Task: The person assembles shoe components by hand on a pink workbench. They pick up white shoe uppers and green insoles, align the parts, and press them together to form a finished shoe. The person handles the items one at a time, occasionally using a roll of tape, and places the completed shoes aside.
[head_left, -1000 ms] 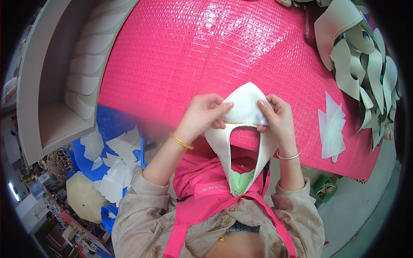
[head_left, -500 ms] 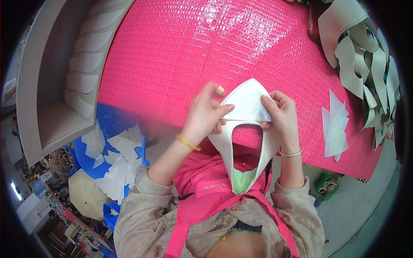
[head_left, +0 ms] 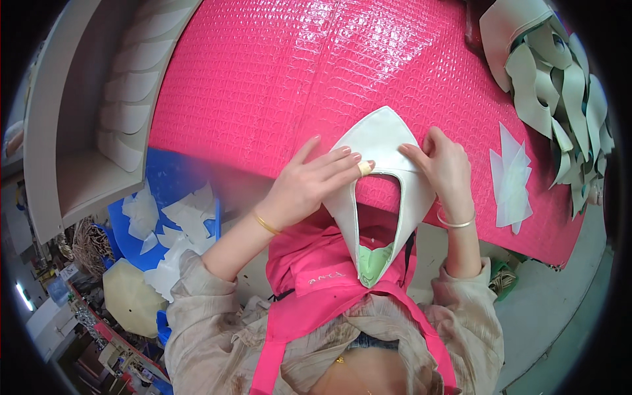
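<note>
A white shoe upper [head_left: 376, 136] with a pointed toe lies over the near edge of the pink table, its toe away from me. Its long opening shows pink beneath, and its heel end, with a pale green lining [head_left: 375, 263], hangs against my pink apron. My left hand [head_left: 315, 176] lies across the upper's left side, fingers stretched towards the opening; one finger wears a cream-coloured wrap. On the upper's right side rests the thumb of my right hand [head_left: 442, 161], the other fingers bent and apart from it.
Translucent white pointed pieces [head_left: 511, 178] lie right on the pink table [head_left: 263, 85]. Beyond them is a heap of pale shoe uppers [head_left: 546, 99]. A grey box [head_left: 85, 171] of curved white pieces stands left, above a blue bin [head_left: 172, 172] with white scraps.
The smooth white piece with a straight lower edge no longer shows over the toe. My left hand has flattened onto the upper; my right fingers have come out from under its edge.
</note>
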Demonstrator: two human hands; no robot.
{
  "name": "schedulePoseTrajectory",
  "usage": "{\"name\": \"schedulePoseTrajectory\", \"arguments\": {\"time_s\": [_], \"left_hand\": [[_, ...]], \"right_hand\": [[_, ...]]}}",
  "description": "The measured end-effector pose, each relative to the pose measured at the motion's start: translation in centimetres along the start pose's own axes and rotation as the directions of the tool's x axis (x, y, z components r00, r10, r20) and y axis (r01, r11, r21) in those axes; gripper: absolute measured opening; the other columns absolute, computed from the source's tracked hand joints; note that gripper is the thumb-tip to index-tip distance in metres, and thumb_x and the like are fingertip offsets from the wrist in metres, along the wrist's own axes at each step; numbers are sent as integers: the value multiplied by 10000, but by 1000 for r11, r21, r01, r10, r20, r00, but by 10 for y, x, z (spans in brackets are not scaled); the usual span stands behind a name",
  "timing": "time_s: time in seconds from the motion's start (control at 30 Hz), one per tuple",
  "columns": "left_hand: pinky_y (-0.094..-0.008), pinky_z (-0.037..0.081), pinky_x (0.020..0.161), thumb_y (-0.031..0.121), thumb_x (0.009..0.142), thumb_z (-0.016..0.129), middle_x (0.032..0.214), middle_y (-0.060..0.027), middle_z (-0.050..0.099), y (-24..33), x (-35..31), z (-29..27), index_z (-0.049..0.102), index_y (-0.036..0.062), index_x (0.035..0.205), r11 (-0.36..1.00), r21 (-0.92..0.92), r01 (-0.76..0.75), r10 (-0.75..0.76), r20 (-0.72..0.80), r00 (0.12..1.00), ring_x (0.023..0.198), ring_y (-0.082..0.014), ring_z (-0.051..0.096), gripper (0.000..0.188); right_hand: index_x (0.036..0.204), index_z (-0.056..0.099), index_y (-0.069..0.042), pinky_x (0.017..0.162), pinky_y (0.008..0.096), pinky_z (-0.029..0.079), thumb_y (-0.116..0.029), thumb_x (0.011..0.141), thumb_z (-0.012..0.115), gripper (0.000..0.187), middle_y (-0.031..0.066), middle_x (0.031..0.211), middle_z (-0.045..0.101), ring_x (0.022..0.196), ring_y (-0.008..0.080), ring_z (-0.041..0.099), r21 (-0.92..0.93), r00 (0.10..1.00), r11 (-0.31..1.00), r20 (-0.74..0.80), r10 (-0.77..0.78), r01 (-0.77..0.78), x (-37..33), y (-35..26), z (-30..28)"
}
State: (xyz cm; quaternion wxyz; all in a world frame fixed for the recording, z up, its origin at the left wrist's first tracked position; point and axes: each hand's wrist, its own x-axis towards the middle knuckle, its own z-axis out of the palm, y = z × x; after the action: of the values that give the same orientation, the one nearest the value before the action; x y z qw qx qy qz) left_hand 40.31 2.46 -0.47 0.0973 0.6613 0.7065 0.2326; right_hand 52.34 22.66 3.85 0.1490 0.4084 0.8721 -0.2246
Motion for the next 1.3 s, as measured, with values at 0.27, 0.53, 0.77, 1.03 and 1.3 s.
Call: {"name": "schedulePoseTrajectory", "arguments": {"time_s": [0.27, 0.53, 0.77, 1.03, 1.3], "left_hand": [[-486, 179, 1041, 82, 792, 509, 1210, -4, 527, 6, -13, -14, 477, 161, 1224, 1000, -4, -11, 11, 42, 999, 1134, -177, 491, 440], [-367, 415, 786, 18, 764, 535, 930, -105, 616, 22, -4, -14, 491, 87, 1207, 983, -90, 161, -174, -165, 971, 795, -235, 596, 451], [-308, 477, 735, -20, 775, 516, 894, -121, 637, -19, -10, -51, 540, 35, 1147, 926, -343, 156, -333, -549, 767, 806, -219, 623, 377], [-356, 487, 690, 150, 799, 553, 863, -147, 632, -201, 87, -124, 648, 84, 961, 817, -110, 566, -476, -681, 556, 789, -282, 621, 199], [-430, 493, 683, 177, 797, 491, 881, -135, 628, -370, 174, -176, 589, 129, 1047, 474, 577, 665, -466, -477, 745, 791, -304, 612, 273]], "right_hand": [[1294, 395, -132, 1032, 418, 227, -311, 795, 555, 553, 57, 1346, 377, 1251, 236, 334, -83, 707, 714, -100, -700, 695, -38, 19, 44], [1198, 502, -142, 986, 446, 256, -209, 755, 603, 459, 106, 1190, 488, 1125, 261, 438, -122, 737, 781, -269, -620, 613, -56, 19, 28], [877, 627, -44, 651, 339, 475, 11, 694, 592, 194, 99, 815, 610, 732, 267, 582, -257, 320, 562, -609, -726, 786, -24, -10, -15], [1022, 543, -26, 739, 367, 444, -41, 758, 585, 267, 139, 980, 556, 867, 326, 553, -61, 574, 673, -469, -671, 737, 103, -57, -53], [1075, 531, -1, 867, 376, 406, 44, 745, 544, 333, 163, 1057, 530, 1007, 327, 514, 160, 783, 820, -440, -440, 550, 61, 13, -35]]}}
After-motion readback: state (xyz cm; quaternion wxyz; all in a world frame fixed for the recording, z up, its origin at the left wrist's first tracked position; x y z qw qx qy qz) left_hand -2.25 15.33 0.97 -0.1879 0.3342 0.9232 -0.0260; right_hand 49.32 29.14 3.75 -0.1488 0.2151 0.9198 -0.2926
